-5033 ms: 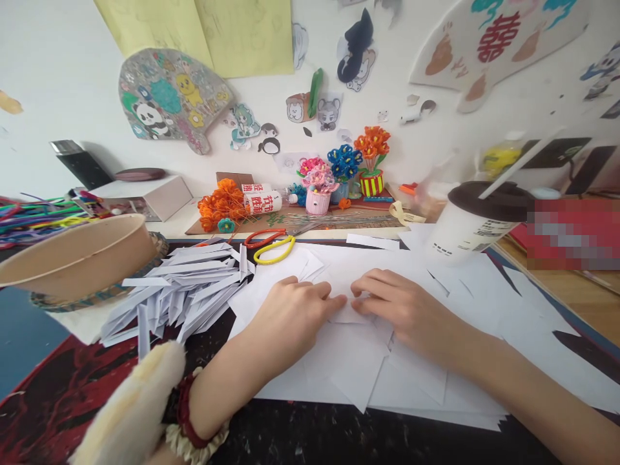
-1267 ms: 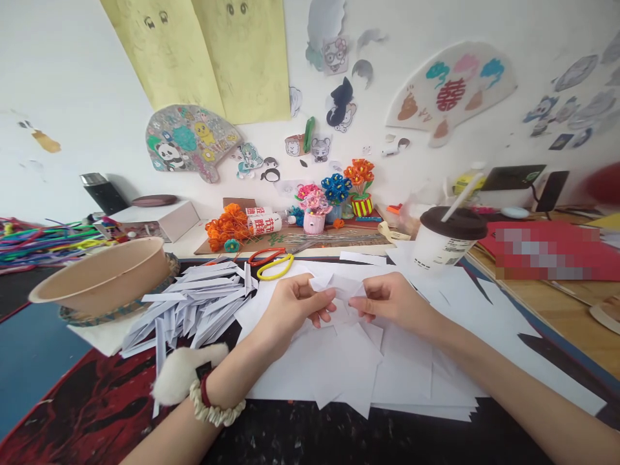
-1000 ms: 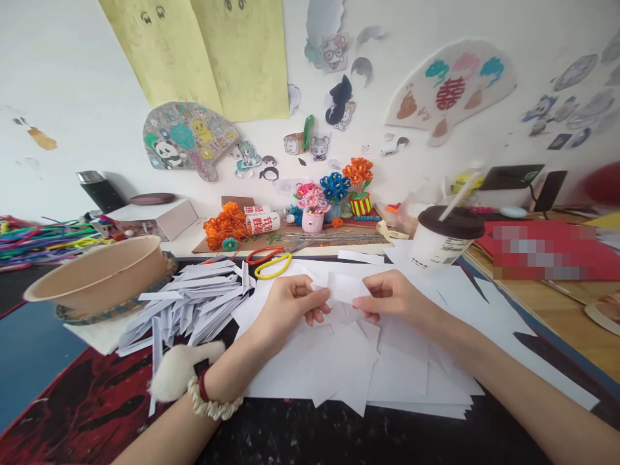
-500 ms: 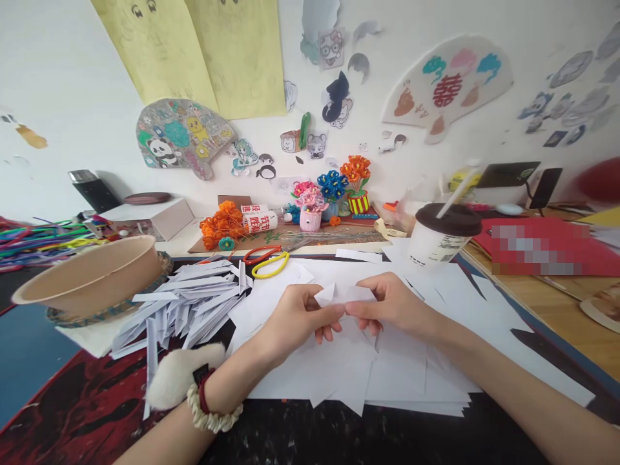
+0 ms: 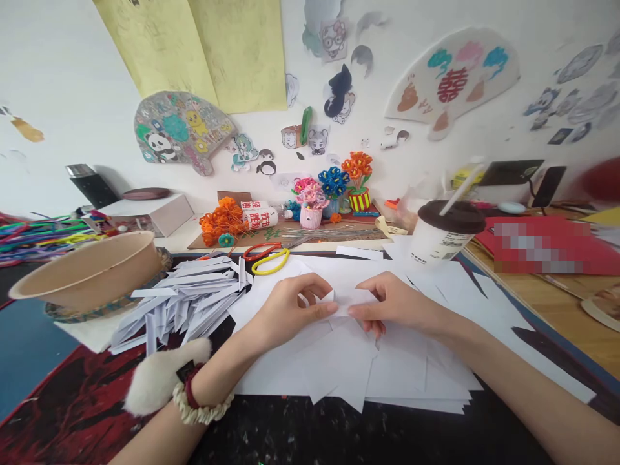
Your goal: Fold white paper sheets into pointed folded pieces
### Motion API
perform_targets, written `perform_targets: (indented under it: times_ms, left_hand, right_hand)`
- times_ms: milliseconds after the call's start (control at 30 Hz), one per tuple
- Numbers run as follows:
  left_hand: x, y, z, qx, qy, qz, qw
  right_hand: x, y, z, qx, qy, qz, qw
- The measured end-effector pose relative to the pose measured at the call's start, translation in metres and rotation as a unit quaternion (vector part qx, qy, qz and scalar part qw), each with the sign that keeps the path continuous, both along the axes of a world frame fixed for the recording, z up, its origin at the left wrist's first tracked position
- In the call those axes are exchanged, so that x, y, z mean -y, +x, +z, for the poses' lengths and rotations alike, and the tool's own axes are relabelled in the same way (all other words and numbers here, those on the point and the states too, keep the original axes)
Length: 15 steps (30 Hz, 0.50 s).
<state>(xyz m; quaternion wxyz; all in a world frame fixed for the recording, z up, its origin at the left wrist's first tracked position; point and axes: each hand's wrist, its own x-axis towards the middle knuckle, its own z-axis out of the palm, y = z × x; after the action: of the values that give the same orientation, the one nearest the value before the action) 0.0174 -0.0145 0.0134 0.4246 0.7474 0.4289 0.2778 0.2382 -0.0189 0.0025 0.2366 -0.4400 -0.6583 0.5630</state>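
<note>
Item: one small piece of folded white paper (image 5: 361, 297), held between the two hands, over a spread of loose white paper sheets (image 5: 334, 368). Long axis: appears to run left to right across the person's front; two corners stand up, a dip between. Left hand (image 5: 296, 307): at the left end, nearly closed, thumb along the near edge, fingers curled behind. Right hand (image 5: 396, 305): at the right end, in a like pinch, lower fingers curled beneath. Neither hand is nearer; the thumb tips stand just apart. Left of the left hand: a heap of narrow folded white paper strips (image 5: 194, 300).
</note>
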Motion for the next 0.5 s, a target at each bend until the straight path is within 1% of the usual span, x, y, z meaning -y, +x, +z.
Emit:
perform_targets:
  times_ms: [67,100,167,233,300,400,500]
  left_hand:
    - [-0.001,0.001,-0.002,-0.007,0.003,0.015,1.0]
    - [-0.001,0.001,-0.004,-0.012,-0.006,0.019,1.0]
    - [-0.002,0.001,-0.006,-0.025,-0.021,0.026,0.999]
    - [-0.003,0.001,-0.008,-0.049,-0.015,0.027,0.998]
    - [-0.004,0.0,-0.009,-0.086,0.023,0.03,0.996]
    - [-0.004,0.001,-0.01,-0.129,0.095,0.038,0.986]
    - [-0.003,0.002,-0.01,-0.142,0.107,0.036,0.983]
  right_hand:
    - [0.0,0.001,0.0,0.014,0.013,-0.003,1.0]
    - [-0.001,0.003,0.0,0.024,0.034,-0.011,0.999]
    - [-0.002,0.006,-0.002,0.055,0.102,-0.044,0.992]
    - [-0.005,0.01,-0.005,0.091,0.157,-0.081,0.98]
    - [-0.007,0.013,-0.009,0.11,0.16,-0.091,0.977]
    - [-0.007,0.013,-0.014,0.119,0.142,-0.08,0.979]
    - [-0.006,0.01,-0.016,0.126,0.163,-0.085,0.975]
